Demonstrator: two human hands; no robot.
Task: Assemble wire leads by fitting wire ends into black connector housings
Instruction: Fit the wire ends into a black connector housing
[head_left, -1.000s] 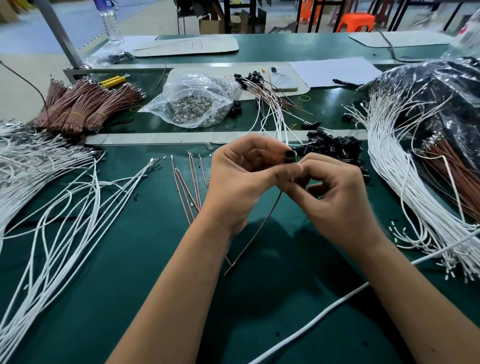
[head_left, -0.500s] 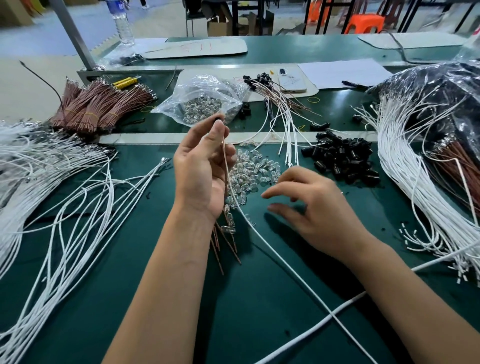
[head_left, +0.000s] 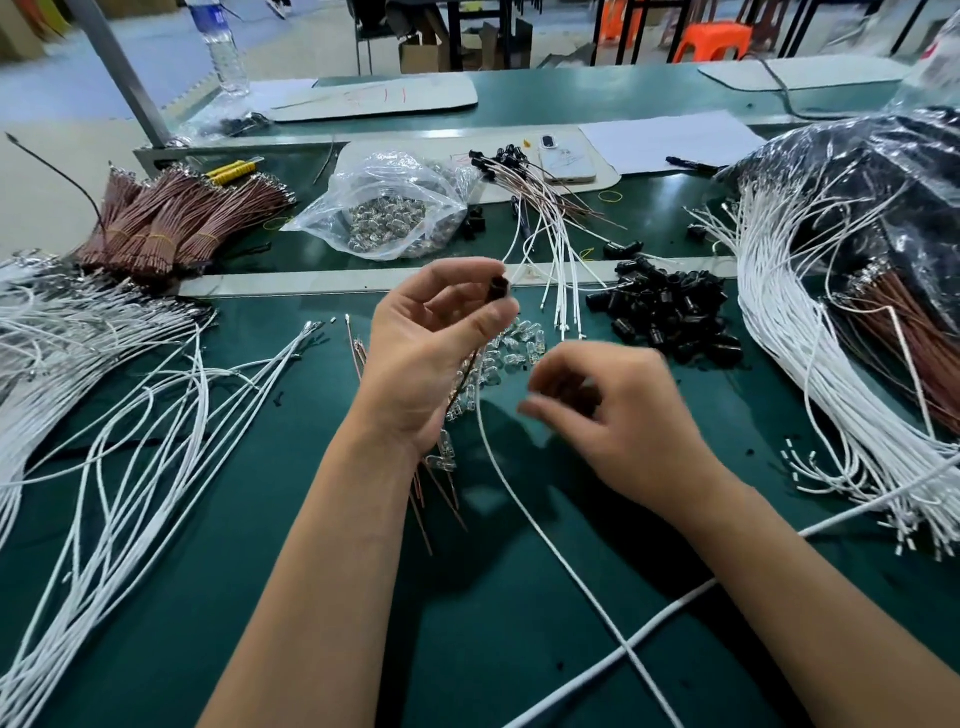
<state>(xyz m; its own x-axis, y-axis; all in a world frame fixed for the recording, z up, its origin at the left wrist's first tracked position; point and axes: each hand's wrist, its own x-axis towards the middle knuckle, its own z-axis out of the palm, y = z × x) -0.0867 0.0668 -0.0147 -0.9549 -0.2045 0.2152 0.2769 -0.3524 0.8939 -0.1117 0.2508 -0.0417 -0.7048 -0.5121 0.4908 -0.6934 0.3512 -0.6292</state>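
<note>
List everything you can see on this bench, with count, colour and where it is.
black connector housing: one, black, pinched in left grip
loose housings: pile, black, right of centre
small bulbs: heap, clear, between the hands
bulb bag: one, clear plastic, rear centre
white wires: many, left; bigger bundle right
brown wire bundles: several, rear left
finished leads: cluster, white and brown, rear centre
phone: one, white, rear
left hand: raised
right hand: blurred, grip unclear
</note>
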